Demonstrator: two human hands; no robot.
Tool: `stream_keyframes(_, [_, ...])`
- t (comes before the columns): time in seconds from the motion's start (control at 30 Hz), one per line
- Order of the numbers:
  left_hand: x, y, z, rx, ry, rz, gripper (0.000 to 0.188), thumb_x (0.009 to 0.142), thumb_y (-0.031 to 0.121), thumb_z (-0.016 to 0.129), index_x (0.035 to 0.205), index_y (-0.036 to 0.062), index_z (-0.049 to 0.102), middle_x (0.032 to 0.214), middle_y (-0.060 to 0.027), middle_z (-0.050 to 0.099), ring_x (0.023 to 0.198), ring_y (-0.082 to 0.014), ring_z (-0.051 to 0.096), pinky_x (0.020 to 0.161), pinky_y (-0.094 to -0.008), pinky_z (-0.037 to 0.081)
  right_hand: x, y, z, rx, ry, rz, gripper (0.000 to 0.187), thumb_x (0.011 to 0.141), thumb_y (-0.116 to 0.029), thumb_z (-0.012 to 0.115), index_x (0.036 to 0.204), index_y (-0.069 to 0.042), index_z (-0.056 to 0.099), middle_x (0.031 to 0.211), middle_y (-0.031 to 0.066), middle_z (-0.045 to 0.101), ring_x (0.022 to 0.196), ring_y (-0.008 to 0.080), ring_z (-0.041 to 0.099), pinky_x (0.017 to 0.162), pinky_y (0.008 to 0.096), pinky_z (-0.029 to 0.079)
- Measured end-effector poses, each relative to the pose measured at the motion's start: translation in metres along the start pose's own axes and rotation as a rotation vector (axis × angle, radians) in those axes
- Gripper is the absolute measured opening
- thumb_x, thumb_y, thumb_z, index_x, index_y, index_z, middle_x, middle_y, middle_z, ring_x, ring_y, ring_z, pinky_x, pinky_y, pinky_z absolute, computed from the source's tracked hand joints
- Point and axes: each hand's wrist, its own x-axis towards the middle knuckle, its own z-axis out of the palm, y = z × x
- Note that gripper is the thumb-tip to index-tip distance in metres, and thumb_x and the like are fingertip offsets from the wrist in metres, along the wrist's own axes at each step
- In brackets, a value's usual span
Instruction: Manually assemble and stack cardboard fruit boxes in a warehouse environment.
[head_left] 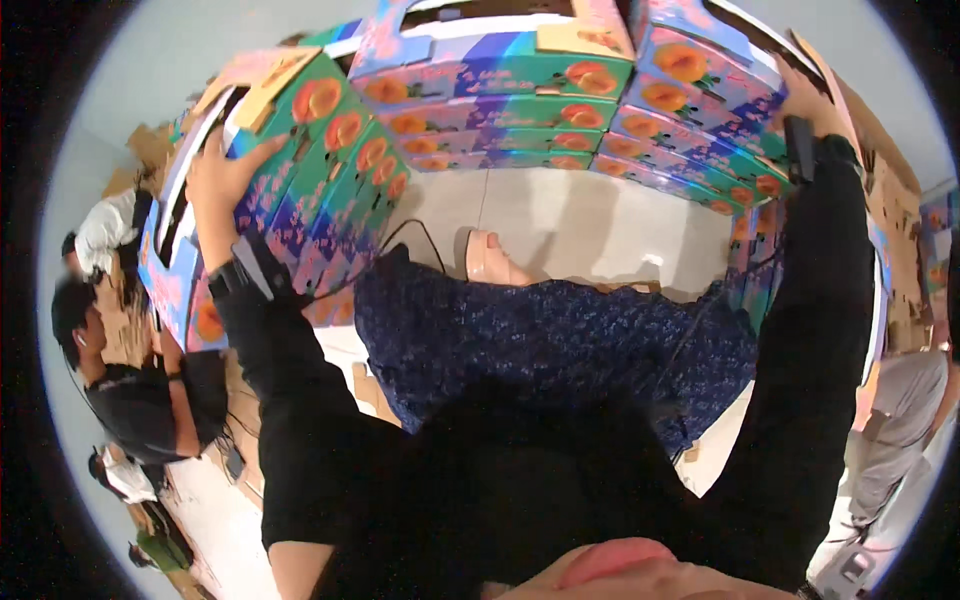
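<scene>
My left hand (222,182) rests on the top edge of a colourful peach-printed carton (296,105) on the left, beside the carton's long top slot. Its thumb stretches away from the other fingers. My right hand (808,102) touches the upper outer edge of another peach-printed carton (690,75) on the right. The fingers there are partly hidden, and I cannot tell whether they grip it. A dark strap with a small device sits on each wrist. Between my arms, a third peach-printed carton (490,70) tops a stack straight ahead.
The stacks form a curved wall around pale floor tiles (440,200). A foot in a pink shoe (492,258) shows below a dark blue patterned cloth (540,345). A black cable (405,222) loops near the left stack. Several people are on the left; grey trousers (892,440) show at right.
</scene>
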Motion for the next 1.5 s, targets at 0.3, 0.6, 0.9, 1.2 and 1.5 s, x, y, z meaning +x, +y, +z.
stream_keyframes(0.3, [-0.062,0.033,-0.035,0.184,0.403,0.346,0.095,0.054,0.058,0.078,0.132,0.0131,0.046,0.113,-0.0157,0.051,0.109,-0.0337,0.048,0.093,-0.0466,0.036,-0.021,-0.043,-0.001,-0.117,0.171,0.049,0.061,0.081,-0.027,0.046,0.14,-0.02,0.033,0.137,0.0164,0.044,0.125,0.0331,0.043,0.101,0.0573,0.032])
stream_keyframes(0.6, [-0.006,0.151,-0.054,-0.101,0.529,0.988,0.091,0.052,0.043,0.082,0.13,0.0115,0.049,0.111,-0.014,0.054,0.108,-0.033,0.049,0.094,-0.0436,0.036,-0.021,-0.033,0.001,-0.071,0.176,0.099,0.07,0.072,-0.032,0.058,0.138,-0.023,0.036,0.138,0.0122,0.044,0.126,0.0326,0.043,0.1,0.0571,0.032])
stream_keyframes(0.9, [0.07,0.268,0.06,-0.182,0.025,0.949,0.093,0.065,0.071,0.061,0.138,0.0174,0.042,0.135,-0.0251,0.038,0.128,-0.0407,0.034,0.106,-0.0447,0.027,-0.028,-0.039,-0.022,0.023,0.057,0.141,0.121,0.04,-0.048,0.081,0.144,-0.015,0.027,0.141,0.0187,0.036,0.131,0.0347,0.034,0.106,0.0524,0.025])
stream_keyframes(1.2, [0.058,0.292,0.091,-0.294,0.226,0.902,0.073,0.082,0.067,0.044,0.137,0.0191,0.042,0.139,-0.0266,0.035,0.13,-0.0387,0.034,0.107,-0.0427,0.028,-0.035,-0.039,-0.028,-0.034,-0.009,0.162,0.126,0.041,-0.058,0.08,0.145,-0.014,0.024,0.141,0.0216,0.035,0.131,0.037,0.034,0.107,0.0469,0.026])
stream_keyframes(1.5, [0.092,0.277,0.13,-0.208,0.399,1.02,0.056,0.09,0.058,0.032,0.136,0.0281,0.042,0.133,-0.0229,0.045,0.124,-0.04,0.043,0.1,-0.0513,0.032,-0.045,-0.052,-0.034,-0.048,0.082,0.13,0.119,0.039,-0.049,0.082,0.141,-0.016,0.03,0.129,0.0189,0.048,0.121,0.0405,0.043,0.101,0.0463,0.035])
